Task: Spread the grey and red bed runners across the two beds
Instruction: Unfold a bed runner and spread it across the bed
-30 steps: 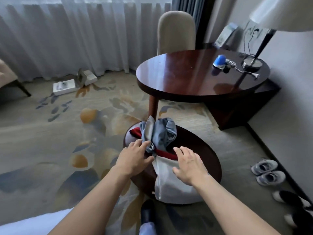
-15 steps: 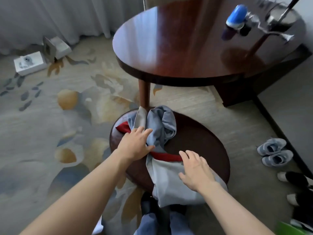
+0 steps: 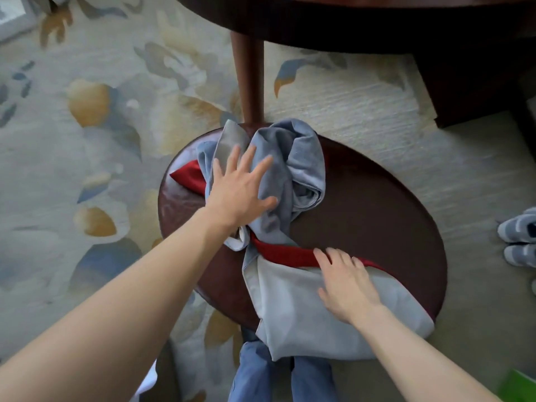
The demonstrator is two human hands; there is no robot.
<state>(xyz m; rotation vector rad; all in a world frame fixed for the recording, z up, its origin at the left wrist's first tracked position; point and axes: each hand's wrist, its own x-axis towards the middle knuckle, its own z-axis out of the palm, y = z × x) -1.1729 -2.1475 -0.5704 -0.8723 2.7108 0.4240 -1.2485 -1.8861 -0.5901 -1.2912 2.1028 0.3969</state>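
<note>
Grey and red bed runners (image 3: 278, 181), bunched at bench (image 3: 377, 204) near edge under flat, ungripping left hand (image 3: 236, 190) and right hand (image 3: 345, 281) fingers: liable to slide floorward if dragged tangled.

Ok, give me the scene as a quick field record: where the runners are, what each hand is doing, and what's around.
runners: grey and red bed runners bunched in a heap, not spread
support: low round wooden table, one pale end hanging over its near edge
left hand: fingers straight, resting flat on the grey bundle
right hand: fingers straight, pressing the pale fabric by the red band
beds: not in view
nearby: larger table's leg behind; grey shoes on patterned carpet at right
</note>
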